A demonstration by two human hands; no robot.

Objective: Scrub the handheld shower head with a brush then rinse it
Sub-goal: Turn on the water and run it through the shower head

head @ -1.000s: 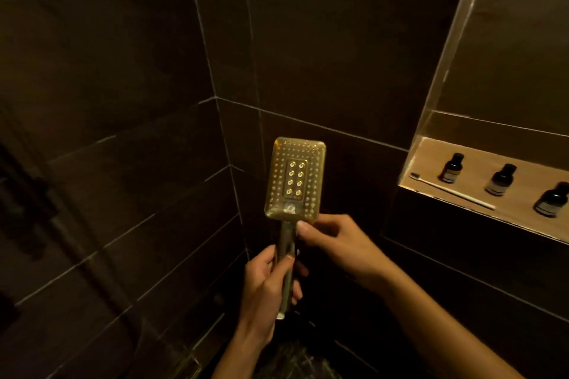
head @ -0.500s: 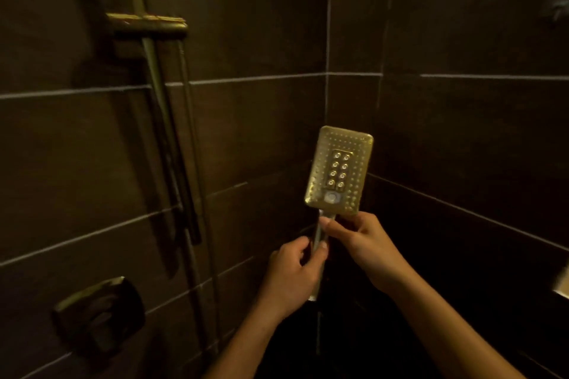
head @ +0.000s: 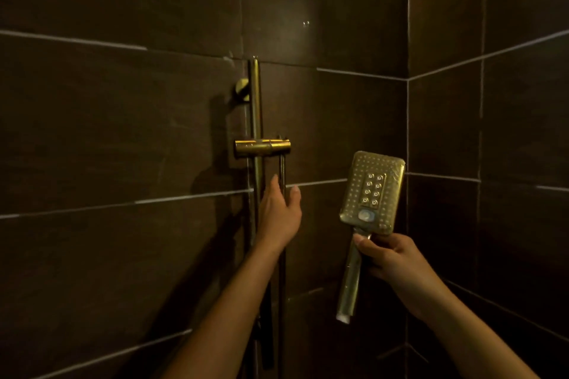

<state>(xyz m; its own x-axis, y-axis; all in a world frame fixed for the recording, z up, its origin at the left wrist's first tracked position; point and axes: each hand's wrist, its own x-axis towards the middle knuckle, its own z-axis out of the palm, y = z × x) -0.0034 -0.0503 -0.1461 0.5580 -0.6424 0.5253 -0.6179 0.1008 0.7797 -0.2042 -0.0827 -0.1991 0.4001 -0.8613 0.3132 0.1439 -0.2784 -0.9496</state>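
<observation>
Now right hand (head: 391, 258) grips brassy rectangular shower head (head: 371, 191), nozzle-dotted face.

Dim, warm light falls on dark brown tiled walls (head: 123, 117) with pale grout lines. A brass rail (head: 256, 108) stands upright on the wall; right of it, two walls meet in a corner (head: 408, 40).

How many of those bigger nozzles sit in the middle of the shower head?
8, in two columns of four on the raised centre panel of the shower head, which the right hand holds by the handle. Many small holes surround them.
</observation>
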